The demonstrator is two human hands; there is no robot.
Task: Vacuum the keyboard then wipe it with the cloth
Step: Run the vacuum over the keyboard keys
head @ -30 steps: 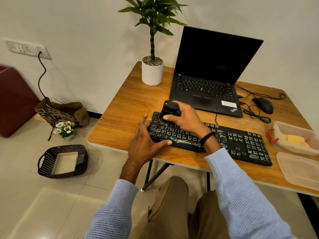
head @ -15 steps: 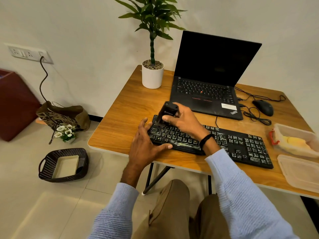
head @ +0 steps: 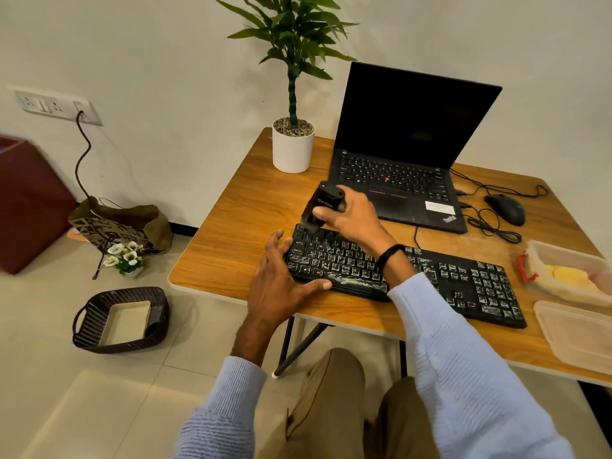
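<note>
Your right hand [head: 351,220] grips the small black vacuum [head: 323,207], nozzle down at the keyboard [head: 463,286] corner under your fingers; your left hand [head: 278,286], fingers straight, rests on the keyboard's end just beside it

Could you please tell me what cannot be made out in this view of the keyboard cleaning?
1. Head view: the mouth of the handheld vacuum is motion-blurred; contact with the keyboard is unclear.
2. The right hand and sleeve hide the middle keys.
3. The yellow thing in the plastic container is too blurred to tell if it is the cloth.
4. The flat lid is cut off by the right edge.
</note>
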